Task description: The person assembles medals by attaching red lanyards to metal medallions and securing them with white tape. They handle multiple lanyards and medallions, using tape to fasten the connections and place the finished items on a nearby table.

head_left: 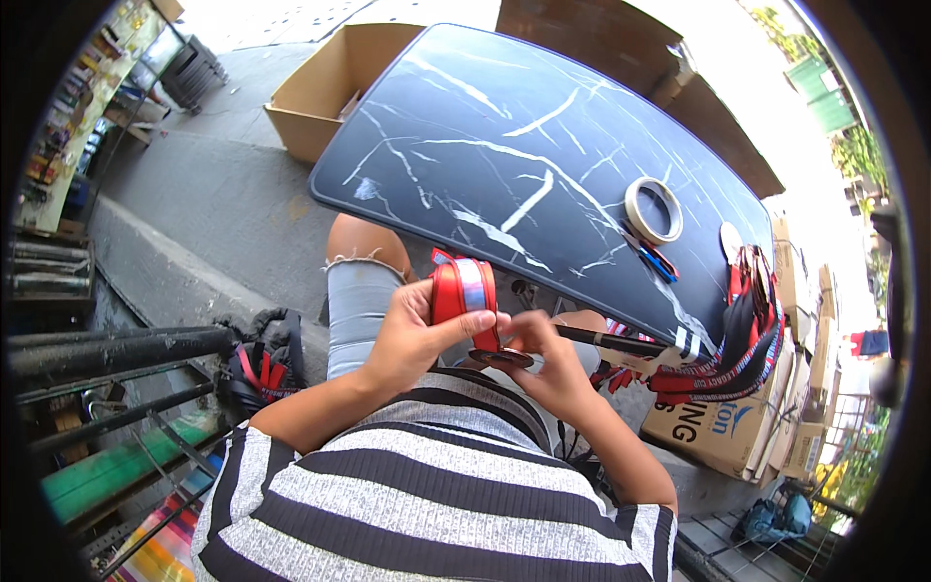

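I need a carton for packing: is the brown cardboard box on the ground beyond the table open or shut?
Open. The brown cardboard box shows its inner walls, with its top flaps spread; cannot tell what lies inside.

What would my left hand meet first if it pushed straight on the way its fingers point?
Probably the right hand: the left hand points right, gripping the red ribbon roll, with the round disc between them. Depth is unclear.

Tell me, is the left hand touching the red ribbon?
Touching. The head view shows the left hand wrapped around the red ribbon, thumb pressed across its front.
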The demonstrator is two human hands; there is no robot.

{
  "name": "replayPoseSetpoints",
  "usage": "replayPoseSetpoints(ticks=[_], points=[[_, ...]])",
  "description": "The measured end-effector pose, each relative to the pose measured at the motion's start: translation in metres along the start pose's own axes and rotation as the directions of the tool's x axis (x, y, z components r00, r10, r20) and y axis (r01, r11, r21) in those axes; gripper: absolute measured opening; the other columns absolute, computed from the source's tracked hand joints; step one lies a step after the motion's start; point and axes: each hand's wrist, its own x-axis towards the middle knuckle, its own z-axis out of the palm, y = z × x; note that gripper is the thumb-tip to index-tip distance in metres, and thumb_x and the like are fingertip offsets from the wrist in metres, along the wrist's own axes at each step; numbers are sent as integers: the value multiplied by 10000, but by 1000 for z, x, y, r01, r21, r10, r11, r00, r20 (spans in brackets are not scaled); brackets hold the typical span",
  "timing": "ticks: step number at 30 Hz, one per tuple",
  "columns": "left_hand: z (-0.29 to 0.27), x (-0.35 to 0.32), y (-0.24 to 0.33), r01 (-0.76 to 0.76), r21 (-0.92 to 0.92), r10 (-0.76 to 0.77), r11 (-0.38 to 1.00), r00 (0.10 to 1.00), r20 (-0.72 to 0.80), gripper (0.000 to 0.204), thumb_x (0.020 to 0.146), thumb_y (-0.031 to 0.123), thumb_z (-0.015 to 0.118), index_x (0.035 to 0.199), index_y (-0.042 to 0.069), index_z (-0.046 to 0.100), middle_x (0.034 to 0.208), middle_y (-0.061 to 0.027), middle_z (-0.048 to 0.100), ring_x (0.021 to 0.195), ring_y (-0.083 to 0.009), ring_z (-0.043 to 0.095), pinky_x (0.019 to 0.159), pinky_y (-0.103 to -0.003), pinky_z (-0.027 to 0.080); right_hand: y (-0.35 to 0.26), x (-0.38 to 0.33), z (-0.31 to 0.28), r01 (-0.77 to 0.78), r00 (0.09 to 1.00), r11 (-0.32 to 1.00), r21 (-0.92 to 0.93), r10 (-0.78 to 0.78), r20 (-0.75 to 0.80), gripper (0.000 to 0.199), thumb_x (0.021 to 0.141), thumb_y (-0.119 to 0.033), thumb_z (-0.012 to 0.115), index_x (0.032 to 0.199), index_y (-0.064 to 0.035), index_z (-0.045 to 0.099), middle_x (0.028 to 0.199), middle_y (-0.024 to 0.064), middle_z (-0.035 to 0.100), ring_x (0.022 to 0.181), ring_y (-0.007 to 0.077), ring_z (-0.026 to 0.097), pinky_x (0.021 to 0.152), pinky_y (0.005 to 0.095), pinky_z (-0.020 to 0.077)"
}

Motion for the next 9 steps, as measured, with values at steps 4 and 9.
replayPoseSetpoints(ticks=[4, 9], points=[[-14, 2, 5, -123, 62, 129, 991, 985, -113, 174, 878, 53, 729, 1029, 1, 658, 966, -107, 723, 875, -145, 690, 848, -297, 543, 74, 21, 9, -68, 977, 940, -335, 131, 168, 174, 826, -55, 681, 992, -9, 657, 922, 128, 689, 871, 279, 680, 777, 372, 507], [-18, 3, 2, -261, 121, 276, 958, 953, -127, 129, 871, 74, 754, 968, 25, 685, 876, -7, 692, 794, -63, 635, 745, -236, 525, 172, 53, 15, -76, 908, 731, -678, 331, 256, 234, 788, -93, 708, 1014, -36, 683, 979, 189, 704, 996, 321, 679, 840, 418, 504]])
